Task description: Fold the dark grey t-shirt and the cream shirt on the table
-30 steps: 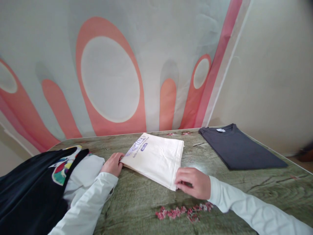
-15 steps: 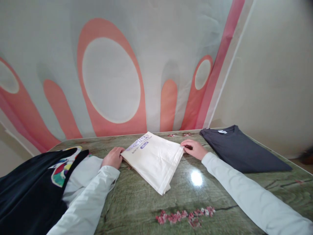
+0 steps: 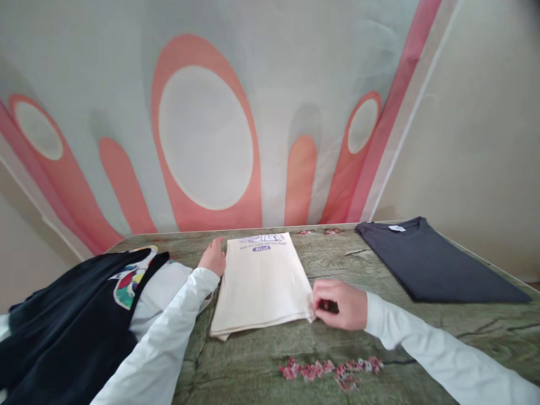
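A folded cream T-shirt with a purple print near its far edge lies square on the green wood-patterned table. My left hand rests against its far left edge, fingers curled on the cloth. At the shirt's near right corner my right hand is closed, pinching that corner. Both arms wear white sleeves.
A folded dark grey T-shirt lies at the right of the table. A heap of black, white and multicoloured clothes fills the left. A wall with pink and white oval shapes rises behind the table.
The cream shirt has turned from lying askew to square with the table edge. My right hand moved from the shirt's far right corner to its near right corner.
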Demonstrator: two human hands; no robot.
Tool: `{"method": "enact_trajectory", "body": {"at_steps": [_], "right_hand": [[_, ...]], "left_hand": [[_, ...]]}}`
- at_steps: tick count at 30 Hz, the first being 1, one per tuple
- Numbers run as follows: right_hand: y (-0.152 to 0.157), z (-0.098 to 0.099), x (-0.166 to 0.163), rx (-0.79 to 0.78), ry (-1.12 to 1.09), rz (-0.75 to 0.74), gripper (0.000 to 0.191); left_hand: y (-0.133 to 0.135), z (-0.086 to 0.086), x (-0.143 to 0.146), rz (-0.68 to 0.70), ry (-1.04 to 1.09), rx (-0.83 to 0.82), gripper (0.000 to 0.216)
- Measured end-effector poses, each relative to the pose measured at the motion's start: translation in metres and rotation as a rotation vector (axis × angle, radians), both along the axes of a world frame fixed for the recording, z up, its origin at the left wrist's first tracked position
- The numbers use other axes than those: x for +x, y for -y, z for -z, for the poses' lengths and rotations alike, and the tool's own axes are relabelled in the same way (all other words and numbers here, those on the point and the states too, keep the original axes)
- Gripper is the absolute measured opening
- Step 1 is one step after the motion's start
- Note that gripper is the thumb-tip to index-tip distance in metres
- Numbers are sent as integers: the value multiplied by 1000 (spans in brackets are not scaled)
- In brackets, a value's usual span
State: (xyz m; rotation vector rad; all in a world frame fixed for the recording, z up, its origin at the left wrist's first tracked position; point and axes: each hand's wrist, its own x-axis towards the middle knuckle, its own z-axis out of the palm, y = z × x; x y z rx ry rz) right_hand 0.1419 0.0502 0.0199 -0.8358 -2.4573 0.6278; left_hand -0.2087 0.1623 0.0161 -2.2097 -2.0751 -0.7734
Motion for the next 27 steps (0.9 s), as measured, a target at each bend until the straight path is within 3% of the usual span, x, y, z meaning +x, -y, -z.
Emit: {"method": "enact_trajectory", "body": {"at_steps": [2,5,6,8,11,14,19,27], "right_hand": [[22,-7,-14,-46,25,-156,11],[30,-14,-21,-140,10,-311,17],[23,-14,-18,-146,-9,-277,16],[-2,-10,-6,-111,-57,-82,13],[-57,7,19,-66,-121,305,13],[-107,27,31,-121,-161,444,17],[-152,46,13,-197,-229,496,25],[-162,48,-4,-106,-102,449,20]], "left_hand": [[17,-18,20,167,-48,-19,34],[64,-38,60,551,-53,-220,25],[83,-40,74,693,-63,-288,24],[121,-39,96,849,-103,-321,25],[161,-31,112,862,-239,-309,15],[173,-24,112,849,-205,-253,9],[168,-16,101,880,-48,-146,16],[171,-4,105,841,-161,-10,30]]}}
